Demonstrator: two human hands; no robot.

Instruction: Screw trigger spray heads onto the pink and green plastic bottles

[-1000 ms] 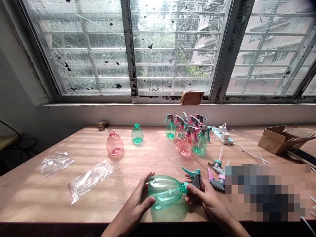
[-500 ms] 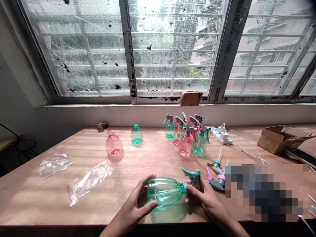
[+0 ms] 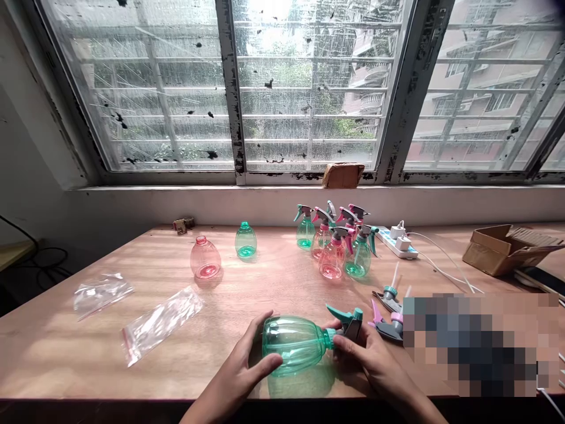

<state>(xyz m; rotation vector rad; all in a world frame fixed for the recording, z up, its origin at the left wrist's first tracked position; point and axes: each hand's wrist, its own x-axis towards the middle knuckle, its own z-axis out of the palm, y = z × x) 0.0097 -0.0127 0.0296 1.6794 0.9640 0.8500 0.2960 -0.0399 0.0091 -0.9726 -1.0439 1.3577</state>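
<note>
Found green spray bottle (image 3: pixel 293 343) lying on its side at near edge of table (image 3: pixel 247 288), centre. Noted left hand (image 3: pixel 247 368) wrapped on its base, likely bracing against roll; right hand (image 3: pixel 368 359) pinched on trigger head (image 3: pixel 348 321) at the neck. Logged loose trigger heads (image 3: pixel 388 327) just right, capped bottles (image 3: pixel 338 247) far.
</note>
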